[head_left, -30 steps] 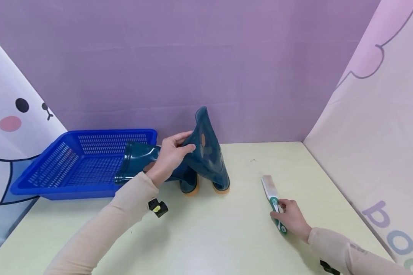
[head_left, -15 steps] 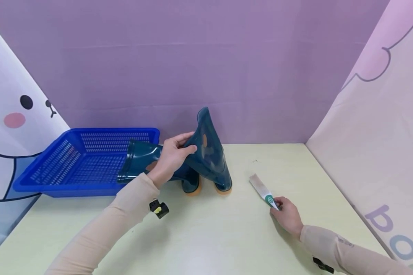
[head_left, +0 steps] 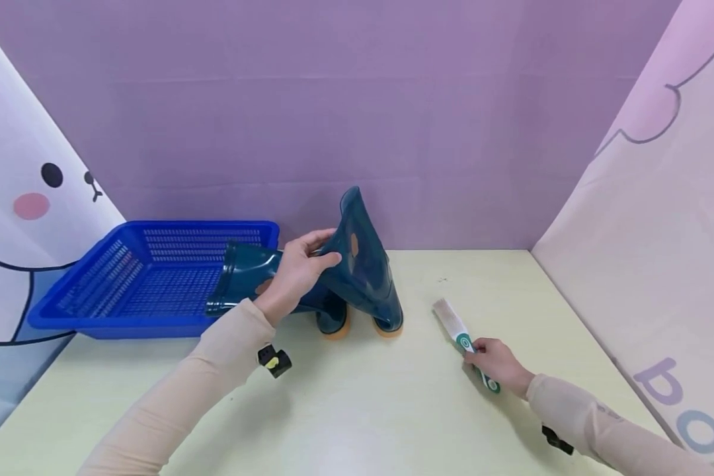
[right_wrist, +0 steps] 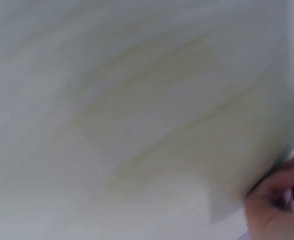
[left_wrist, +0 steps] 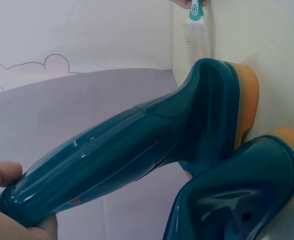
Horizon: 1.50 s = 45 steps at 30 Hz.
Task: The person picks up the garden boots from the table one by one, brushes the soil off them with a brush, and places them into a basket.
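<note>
My left hand [head_left: 297,268] pinches the top of a dark teal rubber boot [head_left: 365,281], thumb on the near side. The shaft is squeezed flat and leans, while the tan sole is at the table. A second rubber boot [head_left: 248,266] lies on its side, partly behind my left wrist, its open top over the basket's right rim. In the left wrist view its foot [left_wrist: 237,195] sits beside the held boot's. To the right, my right hand [head_left: 501,365] holds a brush [head_left: 452,321] by its green and white handle, pale bristles pointing away toward the back left.
A blue plastic basket [head_left: 155,326] with slotted walls stands at the back left. The pale table [head_left: 357,416] meets a purple backdrop [head_left: 357,119] behind the boots. Printed cloth walls [head_left: 648,264] flank both sides.
The brush has swung so its bristle end points further left. My right hand has shifted its hold, and the handle's end shows again beyond the fingers. My left hand keeps its pinch on the boot.
</note>
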Motion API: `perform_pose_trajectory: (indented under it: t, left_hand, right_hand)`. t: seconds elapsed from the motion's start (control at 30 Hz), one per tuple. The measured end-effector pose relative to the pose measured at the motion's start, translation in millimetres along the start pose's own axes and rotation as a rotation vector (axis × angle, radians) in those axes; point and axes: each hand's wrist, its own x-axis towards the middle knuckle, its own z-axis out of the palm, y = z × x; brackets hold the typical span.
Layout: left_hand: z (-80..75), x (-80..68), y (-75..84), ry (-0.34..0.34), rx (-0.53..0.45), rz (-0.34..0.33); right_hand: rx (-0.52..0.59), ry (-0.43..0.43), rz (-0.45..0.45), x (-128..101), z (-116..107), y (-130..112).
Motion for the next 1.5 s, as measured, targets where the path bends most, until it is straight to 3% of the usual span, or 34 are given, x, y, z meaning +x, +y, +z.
perform_pose_trajectory:
  t: [0.13,0.23,0.4,0.73,1.0,1.1,1.33,1.5]
  left_hand:
    - [-1.5,2.2,2.2,-0.025,0.014,-0.016]
    - [-2.4,3.9,3.4,-0.039,0.025,-0.038]
    - [-5.0,3.7,3.0,-0.043,0.048,-0.059]
    - [-8.6,3.3,5.0,-0.056,0.094,-0.061]
    - [-15.2,21.9,27.1,-0.114,0.425,-0.07]
    - [-4.6,27.7,37.5,-0.101,0.497,-0.023]
    - [40.0,36.8,69.8,-0.13,0.661,0.184]
    - [50.3,41.3,87.8,-0.136,0.562,0.3]
  right_hand:
    - [0.293,-0.15,0.061,2,-3,-2]
    - [0.397,-0.249,0.081,2,-6,-2]
    - [0.375,-0.3,0.056,5,-7,-2]
    - [0.291,-0.222,0.103,8,-1,-4]
    - [0.312,-0.189,0.08,6,-15,-8]
    - [0.374,-0.189,0.073,1,-15,-5]
    - [0.484,-0.119,0.035,-7,-29,-12]
    - [0.535,-0.075,-0.033,-10,-43,-20]
